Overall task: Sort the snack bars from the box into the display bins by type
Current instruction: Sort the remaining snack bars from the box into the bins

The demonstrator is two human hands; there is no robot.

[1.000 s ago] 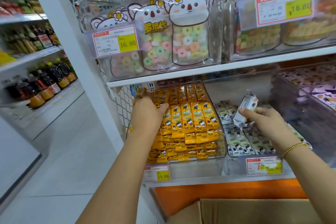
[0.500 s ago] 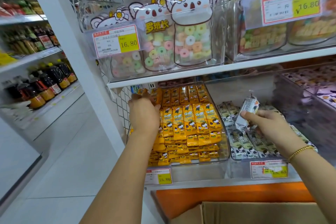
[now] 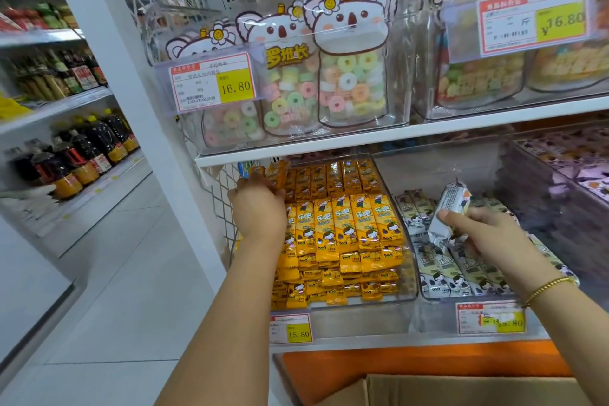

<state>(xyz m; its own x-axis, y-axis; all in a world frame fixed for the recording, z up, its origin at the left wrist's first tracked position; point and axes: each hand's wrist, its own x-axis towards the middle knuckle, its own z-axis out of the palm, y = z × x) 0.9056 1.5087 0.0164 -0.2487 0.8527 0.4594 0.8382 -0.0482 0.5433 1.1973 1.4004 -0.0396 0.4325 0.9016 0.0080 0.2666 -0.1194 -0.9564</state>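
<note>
Left hand (image 3: pixel 258 211) has gone from the front rows of the yellow bin (image 3: pixel 349 320) to its back left corner over the last second. Knuckles face me, fingers curled over a few yellow bars (image 3: pixel 277 173) that stick up past them against the back rows. Fingertips hidden, so I cannot tell how firm the hold is. Reads as this batch being tucked in behind the stacked rows: yellow placement nearly done, not yet let go.

Right hand (image 3: pixel 487 234) has barely shifted. Thumb and curled fingers pinch one white bar (image 3: pixel 449 209) by its lower end, with the bar tilted up. It hangs over the white bin (image 3: pixel 431 316), just above the bars already lying there, apart from them as far as I can see. Correct bin under it, and only the lay-down remains.

Box (image 3: pixel 461 389) at the bottom edge, contents out of view
</note>
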